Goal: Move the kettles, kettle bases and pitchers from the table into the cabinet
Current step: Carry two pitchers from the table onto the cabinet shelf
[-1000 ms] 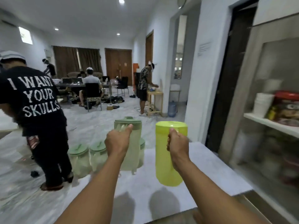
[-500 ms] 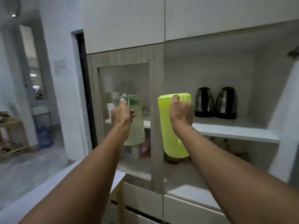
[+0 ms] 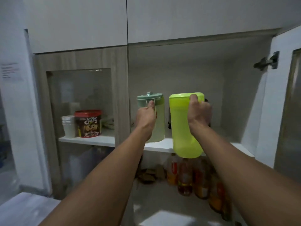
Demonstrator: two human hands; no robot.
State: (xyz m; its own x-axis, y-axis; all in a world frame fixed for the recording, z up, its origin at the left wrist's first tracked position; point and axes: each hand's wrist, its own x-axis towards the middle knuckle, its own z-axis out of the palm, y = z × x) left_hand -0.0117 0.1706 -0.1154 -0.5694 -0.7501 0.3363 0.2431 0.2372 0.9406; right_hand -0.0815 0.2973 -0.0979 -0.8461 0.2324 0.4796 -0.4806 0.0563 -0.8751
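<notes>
head view: both arms reach up and forward into the open right half of the cabinet [image 3: 179,62], and each of the two hands carries a pitcher. the left hand [image 3: 146,118] is clamped on the handle of the pale green pitcher [image 3: 157,121], thumb up under its darker green lid; the right hand [image 3: 199,113] is clamped on the handle of the lime pitcher [image 3: 182,128], thumb hooked over the rim. both pitchers stand upright, long axis vertical, side by side at mid frame with a narrow gap between them.

the relation that matters is bottom against shelf edge. the pale green one's base sits level with the white shelf [image 3: 162,146] and looks on it or just above it; i cannot tell which. the lime one's base hangs below the front edge of the shelf, so it looks to be in front of the shelf and not yet over it, and i judge it must rise before it goes in. dark shapes show just behind the lime pitcher, mostly hidden, so depth there is limited. open room lies further right on the shelf, toward the open door [image 3: 267,95] with its hinge [image 3: 267,61]. to the left, the wooden divider [image 3: 122,95] stands close beside the left hand. bottles [image 3: 185,175] stand below the shelf, under the lime pitcher
</notes>
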